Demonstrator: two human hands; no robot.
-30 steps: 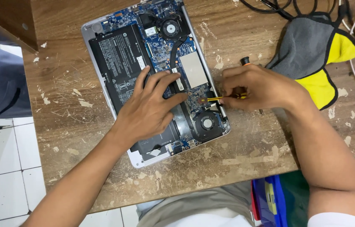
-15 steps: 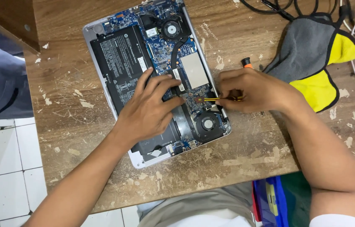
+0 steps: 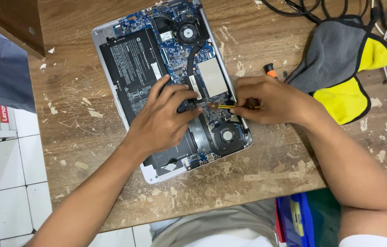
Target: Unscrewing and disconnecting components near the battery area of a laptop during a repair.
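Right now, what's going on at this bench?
A person is working inside an open laptop that lies bottom-up on a worn wooden table, its back cover off. The left hand rests flat on the board beside the battery, steadying it. The right hand pinches a thin yellow tool, its tip at the board between the two fans. A grey and yellow cloth and some cables lie to the right.
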